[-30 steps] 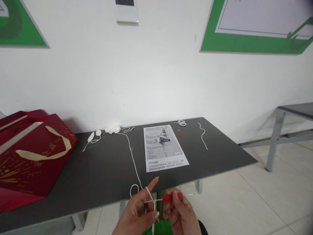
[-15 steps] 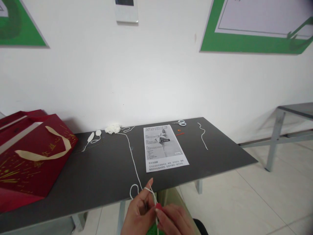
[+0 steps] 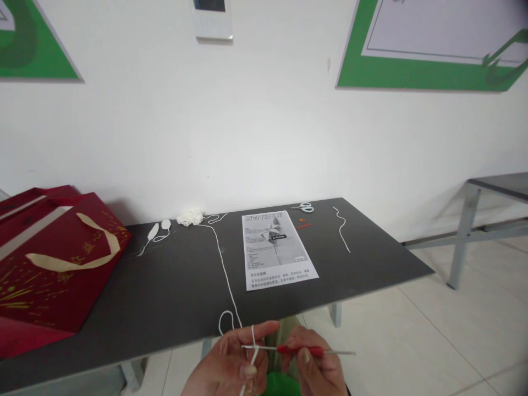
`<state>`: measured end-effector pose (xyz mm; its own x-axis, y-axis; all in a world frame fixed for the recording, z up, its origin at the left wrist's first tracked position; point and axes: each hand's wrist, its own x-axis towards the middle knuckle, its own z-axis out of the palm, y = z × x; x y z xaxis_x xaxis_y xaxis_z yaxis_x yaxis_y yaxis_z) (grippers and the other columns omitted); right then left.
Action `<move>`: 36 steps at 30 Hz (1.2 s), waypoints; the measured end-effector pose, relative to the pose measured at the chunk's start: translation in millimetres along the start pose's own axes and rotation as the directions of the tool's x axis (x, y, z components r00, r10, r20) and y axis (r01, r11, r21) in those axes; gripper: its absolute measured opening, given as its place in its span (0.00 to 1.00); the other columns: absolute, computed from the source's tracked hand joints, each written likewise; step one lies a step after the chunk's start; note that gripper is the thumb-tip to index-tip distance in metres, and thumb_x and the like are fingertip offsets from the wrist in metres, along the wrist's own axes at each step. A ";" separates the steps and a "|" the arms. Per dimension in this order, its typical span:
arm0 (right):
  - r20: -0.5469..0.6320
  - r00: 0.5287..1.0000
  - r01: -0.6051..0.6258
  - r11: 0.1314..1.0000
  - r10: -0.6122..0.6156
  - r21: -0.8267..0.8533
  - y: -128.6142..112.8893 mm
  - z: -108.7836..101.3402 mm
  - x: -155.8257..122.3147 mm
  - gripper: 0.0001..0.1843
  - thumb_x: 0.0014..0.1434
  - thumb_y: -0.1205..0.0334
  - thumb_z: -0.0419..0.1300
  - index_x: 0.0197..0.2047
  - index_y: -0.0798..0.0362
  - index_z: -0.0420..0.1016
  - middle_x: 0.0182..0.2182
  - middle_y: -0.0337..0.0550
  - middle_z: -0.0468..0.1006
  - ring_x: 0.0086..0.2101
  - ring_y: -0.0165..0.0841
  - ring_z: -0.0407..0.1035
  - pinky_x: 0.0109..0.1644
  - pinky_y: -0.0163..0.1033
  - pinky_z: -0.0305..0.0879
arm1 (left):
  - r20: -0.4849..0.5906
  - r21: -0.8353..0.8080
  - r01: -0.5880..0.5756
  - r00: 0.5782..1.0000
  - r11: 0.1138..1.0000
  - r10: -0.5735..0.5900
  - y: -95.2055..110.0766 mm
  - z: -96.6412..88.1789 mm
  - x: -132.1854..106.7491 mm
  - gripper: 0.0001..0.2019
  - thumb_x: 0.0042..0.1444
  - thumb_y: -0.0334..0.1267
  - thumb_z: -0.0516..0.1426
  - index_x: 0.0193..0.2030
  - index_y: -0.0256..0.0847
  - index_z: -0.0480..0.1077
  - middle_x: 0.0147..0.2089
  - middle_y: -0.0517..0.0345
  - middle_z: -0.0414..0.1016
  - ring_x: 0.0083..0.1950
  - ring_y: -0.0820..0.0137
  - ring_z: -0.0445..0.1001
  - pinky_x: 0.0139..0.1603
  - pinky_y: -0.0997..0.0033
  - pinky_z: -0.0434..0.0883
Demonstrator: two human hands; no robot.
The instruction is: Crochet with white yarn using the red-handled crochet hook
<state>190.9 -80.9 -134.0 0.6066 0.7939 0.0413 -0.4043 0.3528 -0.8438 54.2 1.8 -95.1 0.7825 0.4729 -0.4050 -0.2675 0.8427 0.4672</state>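
Pinched in my right hand [image 3: 315, 363] is a crochet hook [image 3: 284, 349] with a red grip, lying almost level and pointing left. Its metal tip meets the white yarn [image 3: 254, 352] at my left hand [image 3: 235, 360]. That hand's thumb and fingers press on the yarn, and its index finger stretches to the right with the strand looped over it. From there the strand runs up the table to a loose white yarn bundle [image 3: 190, 216]. Two small white crocheted pieces [image 3: 153, 231] with tails lie left of the bundle.
A printed sheet [image 3: 280, 250] lies mid-table [image 3: 185, 302]. Scissors [image 3: 306, 207], an orange ring [image 3: 302, 220], a red stick [image 3: 304, 225] and a yarn piece [image 3: 342, 228] are to its right. Red gift bags [image 3: 61, 264] stand at left. Something green [image 3: 281, 385] shows below my hands.
The hook has swung level and now shows fully, its tip at the yarn. My right hand has shifted right and my left index finger now points right instead of up.
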 end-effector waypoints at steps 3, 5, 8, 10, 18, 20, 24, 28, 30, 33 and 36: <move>-0.020 0.999 -0.031 0.998 0.032 0.047 -6.8 0.5 1.5 0.13 0.50 0.47 0.72 0.28 0.48 0.84 0.22 0.41 0.78 0.22 0.32 0.68 0.27 0.37 0.61 | 0.116 -0.061 0.021 0.993 0.998 -0.014 0.8 -2.0 3.3 0.28 0.29 0.28 0.74 0.44 0.30 0.82 0.17 0.65 0.65 0.19 0.80 0.60 0.21 0.78 0.56; -0.031 0.997 -0.063 0.997 0.065 0.054 -9.3 -0.5 2.5 0.13 0.50 0.47 0.72 0.28 0.48 0.84 0.23 0.40 0.78 0.23 0.32 0.68 0.28 0.36 0.61 | 0.148 -0.079 0.023 0.989 0.997 -0.011 1.8 -2.9 5.0 0.27 0.31 0.29 0.73 0.45 0.29 0.82 0.16 0.67 0.62 0.19 0.81 0.58 0.20 0.79 0.54; -0.027 0.995 -0.098 0.993 0.100 0.069 -10.9 -2.7 3.7 0.14 0.50 0.47 0.72 0.27 0.49 0.83 0.24 0.40 0.78 0.24 0.31 0.68 0.29 0.36 0.62 | 0.196 -0.086 0.032 0.980 0.996 -0.015 2.8 -4.2 7.0 0.27 0.32 0.28 0.72 0.45 0.30 0.82 0.16 0.68 0.59 0.19 0.81 0.55 0.20 0.79 0.52; -0.014 0.993 -0.115 0.989 0.117 0.097 -10.7 -4.6 4.2 0.13 0.50 0.48 0.72 0.27 0.49 0.82 0.24 0.39 0.77 0.24 0.31 0.68 0.29 0.35 0.62 | 0.237 -0.088 0.043 0.971 0.995 -0.021 2.9 -5.3 8.1 0.27 0.31 0.28 0.72 0.44 0.31 0.82 0.15 0.69 0.57 0.18 0.82 0.54 0.19 0.79 0.51; 0.076 0.985 -0.165 0.974 0.155 0.153 -4.6 -16.2 8.5 0.11 0.53 0.51 0.71 0.28 0.50 0.82 0.26 0.40 0.76 0.26 0.32 0.69 0.31 0.35 0.64 | 0.297 -0.083 0.061 0.954 0.995 -0.033 4.8 -7.3 5.8 0.26 0.33 0.26 0.67 0.46 0.27 0.81 0.16 0.67 0.56 0.19 0.80 0.54 0.18 0.79 0.50; 0.108 0.984 -0.158 0.977 0.143 0.142 -5.3 -16.5 9.9 0.11 0.54 0.51 0.70 0.28 0.50 0.82 0.26 0.40 0.76 0.26 0.32 0.69 0.31 0.35 0.64 | 0.305 -0.071 0.064 0.951 0.995 -0.039 4.7 -7.6 4.9 0.26 0.33 0.25 0.66 0.45 0.27 0.81 0.16 0.66 0.57 0.18 0.80 0.54 0.18 0.79 0.49; 0.103 0.985 -0.151 0.979 0.137 0.140 -9.4 -13.7 11.7 0.12 0.53 0.51 0.70 0.28 0.51 0.82 0.24 0.40 0.74 0.25 0.31 0.67 0.28 0.35 0.63 | 0.268 -0.067 0.046 0.963 0.997 -0.027 2.8 -9.2 3.4 0.26 0.33 0.25 0.66 0.45 0.28 0.82 0.15 0.67 0.55 0.18 0.81 0.53 0.18 0.80 0.48; 0.129 0.975 -0.206 0.956 0.182 0.207 -9.3 -14.5 14.2 0.12 0.53 0.52 0.71 0.28 0.52 0.81 0.25 0.39 0.75 0.24 0.29 0.68 0.27 0.33 0.64 | 0.214 -0.024 0.032 0.976 0.999 -0.026 -0.1 -12.2 3.5 0.23 0.33 0.27 0.67 0.42 0.30 0.83 0.14 0.68 0.55 0.17 0.81 0.53 0.18 0.79 0.48; 0.152 0.955 -0.288 0.917 0.254 0.276 -5.8 -16.5 15.3 0.11 0.54 0.54 0.71 0.28 0.52 0.80 0.24 0.38 0.76 0.22 0.28 0.68 0.26 0.32 0.64 | 0.171 0.006 0.013 0.985 1.000 -0.013 -1.5 -14.0 4.5 0.21 0.33 0.28 0.69 0.40 0.31 0.84 0.15 0.67 0.59 0.17 0.80 0.55 0.19 0.78 0.50; 0.143 0.914 -0.405 0.834 0.380 0.375 2.9 -18.4 15.1 0.10 0.53 0.56 0.73 0.29 0.52 0.80 0.22 0.37 0.78 0.20 0.26 0.67 0.24 0.30 0.64 | 0.076 0.069 -0.042 0.996 0.997 0.037 -4.0 -17.5 7.4 0.19 0.34 0.28 0.71 0.38 0.34 0.84 0.20 0.61 0.69 0.21 0.78 0.62 0.24 0.77 0.58; 0.106 0.860 -0.492 0.754 0.500 0.435 11.7 -16.1 13.4 0.10 0.50 0.58 0.75 0.32 0.53 0.81 0.20 0.38 0.79 0.19 0.25 0.69 0.23 0.28 0.66 | -0.011 0.174 -0.135 0.990 0.975 0.139 -8.2 -21.6 11.2 0.22 0.36 0.28 0.73 0.43 0.38 0.84 0.25 0.59 0.75 0.27 0.75 0.67 0.30 0.75 0.62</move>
<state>205.3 -74.1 -151.9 0.2467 0.9115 -0.3291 -0.9010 0.0907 -0.4241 53.0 5.7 -120.4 0.7317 0.5882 -0.3443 -0.2691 0.7134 0.6470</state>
